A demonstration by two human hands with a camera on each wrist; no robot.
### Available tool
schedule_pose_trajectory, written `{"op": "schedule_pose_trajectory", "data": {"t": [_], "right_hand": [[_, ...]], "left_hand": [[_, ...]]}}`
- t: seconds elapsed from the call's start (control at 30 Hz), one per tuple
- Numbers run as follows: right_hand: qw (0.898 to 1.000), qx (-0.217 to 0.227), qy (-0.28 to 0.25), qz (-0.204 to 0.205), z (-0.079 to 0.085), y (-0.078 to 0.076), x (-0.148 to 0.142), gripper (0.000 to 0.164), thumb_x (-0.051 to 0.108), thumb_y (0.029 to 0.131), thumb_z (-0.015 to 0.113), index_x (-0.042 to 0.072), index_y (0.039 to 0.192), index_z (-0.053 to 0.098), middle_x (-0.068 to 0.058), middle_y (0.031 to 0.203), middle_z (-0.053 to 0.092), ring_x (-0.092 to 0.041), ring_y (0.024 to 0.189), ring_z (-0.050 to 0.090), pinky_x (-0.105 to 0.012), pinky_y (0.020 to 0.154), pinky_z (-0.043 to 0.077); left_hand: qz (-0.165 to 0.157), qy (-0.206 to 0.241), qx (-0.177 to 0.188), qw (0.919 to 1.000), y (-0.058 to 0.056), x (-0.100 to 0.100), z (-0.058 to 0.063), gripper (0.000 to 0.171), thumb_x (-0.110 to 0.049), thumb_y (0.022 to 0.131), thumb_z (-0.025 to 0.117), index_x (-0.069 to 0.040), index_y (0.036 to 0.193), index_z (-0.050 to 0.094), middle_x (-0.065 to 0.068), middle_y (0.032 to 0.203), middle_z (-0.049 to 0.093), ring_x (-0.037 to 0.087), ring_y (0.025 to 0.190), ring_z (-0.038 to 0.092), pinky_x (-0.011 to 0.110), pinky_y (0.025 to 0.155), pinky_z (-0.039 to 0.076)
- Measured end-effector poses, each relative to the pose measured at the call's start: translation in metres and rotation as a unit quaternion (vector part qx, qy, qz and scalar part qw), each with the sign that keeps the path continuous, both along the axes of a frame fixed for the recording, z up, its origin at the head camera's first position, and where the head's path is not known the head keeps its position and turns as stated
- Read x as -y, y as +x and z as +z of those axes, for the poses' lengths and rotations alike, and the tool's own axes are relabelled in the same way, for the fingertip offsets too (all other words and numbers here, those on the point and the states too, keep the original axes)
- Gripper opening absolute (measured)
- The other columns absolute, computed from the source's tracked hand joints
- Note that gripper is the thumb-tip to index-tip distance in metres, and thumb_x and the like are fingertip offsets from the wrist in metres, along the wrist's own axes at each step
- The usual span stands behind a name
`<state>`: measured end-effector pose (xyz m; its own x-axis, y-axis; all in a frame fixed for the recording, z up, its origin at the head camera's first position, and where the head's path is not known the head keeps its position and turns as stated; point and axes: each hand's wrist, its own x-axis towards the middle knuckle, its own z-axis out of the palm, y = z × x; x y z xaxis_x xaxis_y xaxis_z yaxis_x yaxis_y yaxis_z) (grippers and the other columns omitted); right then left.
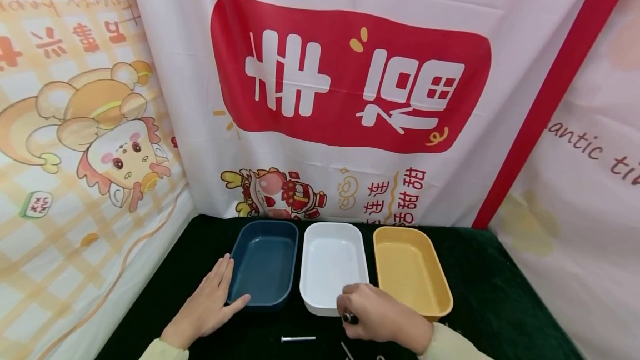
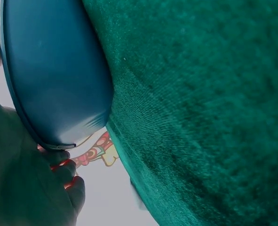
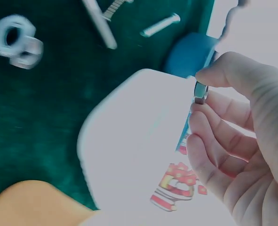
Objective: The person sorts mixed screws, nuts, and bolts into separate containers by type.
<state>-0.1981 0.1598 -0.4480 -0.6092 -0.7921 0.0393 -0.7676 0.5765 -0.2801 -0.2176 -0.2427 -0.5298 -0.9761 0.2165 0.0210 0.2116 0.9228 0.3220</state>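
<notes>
I held my left hand (image 1: 206, 305) beside the blue tray (image 1: 265, 265), with its fingers straight and lying at the left edge, while its thumb stood apart from them, reaching to the front corner of this tray. My right hand (image 1: 382, 314) was at the near right corner of the white tray (image 1: 332, 257), and its thumb and forefinger were clamped on a small metal ring (image 3: 201, 92). It seemed to be a nut, but I saw it almost from the side, so I cannot be fully certain. The other fingers of this hand were bent below it.

The yellow tray (image 1: 410, 271) stood to the right of the white one, partly behind my right wrist, so the three trays made one row on the dark green cloth (image 1: 510, 299). In front of them, nearer to me, a metal bolt (image 1: 298, 339) lay sideways on the cloth. From the right wrist I could also see a smooth rod (image 3: 100, 26) and two nuts (image 3: 27, 57), which were touching or overlapping each other.
</notes>
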Motion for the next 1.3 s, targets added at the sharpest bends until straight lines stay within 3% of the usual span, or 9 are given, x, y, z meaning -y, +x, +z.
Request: {"op": "schedule_pose_trajectory", "data": {"t": [0.2,0.33,0.57,0.87,1.3], "right_hand": [[0.999,-0.037,-0.002,0.015,0.017,-0.017,0.024,0.008,0.016,0.088,0.082,0.016,0.092,0.075,0.008,0.084,0.067,0.007,0.072,0.052,-0.006,0.066,0.047],[0.999,-0.038,0.000,0.016,0.025,-0.028,0.038,0.009,0.016,0.090,0.082,0.015,0.095,0.076,0.005,0.086,0.069,0.005,0.074,0.054,-0.008,0.070,0.050],[0.999,-0.049,0.006,0.009,0.029,-0.046,0.062,0.007,0.017,0.090,0.082,0.016,0.094,0.076,0.005,0.087,0.069,0.003,0.075,0.055,-0.011,0.071,0.051],[0.998,-0.058,-0.002,-0.001,0.025,-0.070,0.092,0.005,0.018,0.092,0.080,0.016,0.094,0.076,0.005,0.090,0.069,0.000,0.076,0.055,-0.011,0.070,0.051],[0.997,-0.068,-0.037,-0.009,-0.003,-0.087,0.125,0.004,0.018,0.094,0.078,0.017,0.095,0.074,0.004,0.090,0.065,0.000,0.074,0.053,-0.009,0.065,0.046]], "left_hand": [[0.002,0.003,-0.005,1.0000,0.001,0.003,0.000,0.116,-0.085,0.095,0.041,0.003,0.167,0.018,0.024,0.177,0.009,0.048,0.163,0.015,0.069,0.128,0.023],[0.004,0.004,-0.002,1.0000,0.001,0.004,-0.001,0.116,-0.085,0.095,0.041,0.003,0.167,0.017,0.024,0.177,0.009,0.047,0.163,0.015,0.069,0.128,0.022],[0.005,0.002,-0.007,1.0000,0.002,0.005,-0.001,0.115,-0.084,0.096,0.042,0.003,0.167,0.018,0.024,0.177,0.011,0.047,0.163,0.016,0.068,0.128,0.024],[0.004,0.009,-0.011,0.9999,0.003,0.007,-0.001,0.114,-0.083,0.096,0.042,0.003,0.167,0.019,0.023,0.177,0.010,0.047,0.163,0.016,0.068,0.128,0.023],[-0.001,0.013,-0.014,0.9998,0.004,0.004,0.001,0.109,-0.079,0.098,0.045,0.003,0.166,0.021,0.022,0.177,0.012,0.046,0.163,0.017,0.067,0.129,0.024]]}}
